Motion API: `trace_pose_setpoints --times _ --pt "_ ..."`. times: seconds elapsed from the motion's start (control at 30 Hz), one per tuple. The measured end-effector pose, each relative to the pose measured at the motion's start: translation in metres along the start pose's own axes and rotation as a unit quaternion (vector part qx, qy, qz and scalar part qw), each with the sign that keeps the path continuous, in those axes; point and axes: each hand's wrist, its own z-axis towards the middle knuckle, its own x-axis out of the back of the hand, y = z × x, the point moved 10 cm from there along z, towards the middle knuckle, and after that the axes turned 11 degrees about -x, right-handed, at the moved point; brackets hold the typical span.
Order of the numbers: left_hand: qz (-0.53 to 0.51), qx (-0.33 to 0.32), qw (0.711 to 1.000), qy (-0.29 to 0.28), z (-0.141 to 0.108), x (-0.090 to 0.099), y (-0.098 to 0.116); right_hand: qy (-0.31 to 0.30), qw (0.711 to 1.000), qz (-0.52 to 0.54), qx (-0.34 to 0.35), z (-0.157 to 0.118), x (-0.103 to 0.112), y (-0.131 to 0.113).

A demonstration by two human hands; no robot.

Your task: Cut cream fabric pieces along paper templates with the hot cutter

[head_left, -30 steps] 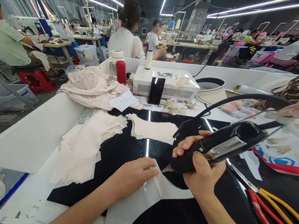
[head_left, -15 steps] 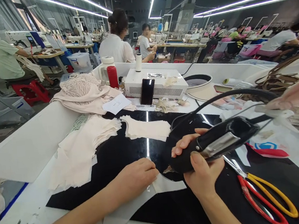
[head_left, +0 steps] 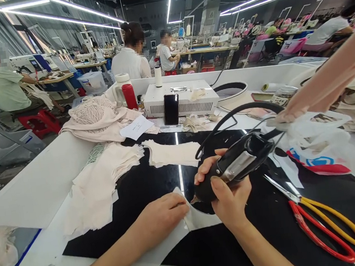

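Just right of centre, we are clasping a black handheld tool (head_left: pixel 231 171) in our right hand (head_left: pixel 231 201). At lower centre, we are resting our left hand (head_left: pixel 167 213) on pale fabric (head_left: pixel 203 220); whether that hand is pinching, we can't make out.

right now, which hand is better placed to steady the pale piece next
The left hand, I'd judge: it rests on the pale piece, while the right hand is wrapped around the black tool.

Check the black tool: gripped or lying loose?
Gripped: the right hand wraps around the black tool, thumb on the near side, fingers showing beyond it.
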Motion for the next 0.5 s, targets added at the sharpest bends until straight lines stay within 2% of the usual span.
trace_pose_setpoints --times 0.33,0.5 --pt "0.014 -0.002 1.0 0.01 -0.0029 0.0012 0.0005 0.001 1.0 -0.005 -0.006 -0.0029 -0.0023 0.0035" --pt "0.008 0.006 1.0 -0.003 -0.0036 0.0007 0.0003 -0.008 1.0 0.004 -0.003 -0.0047 0.0002 -0.003"
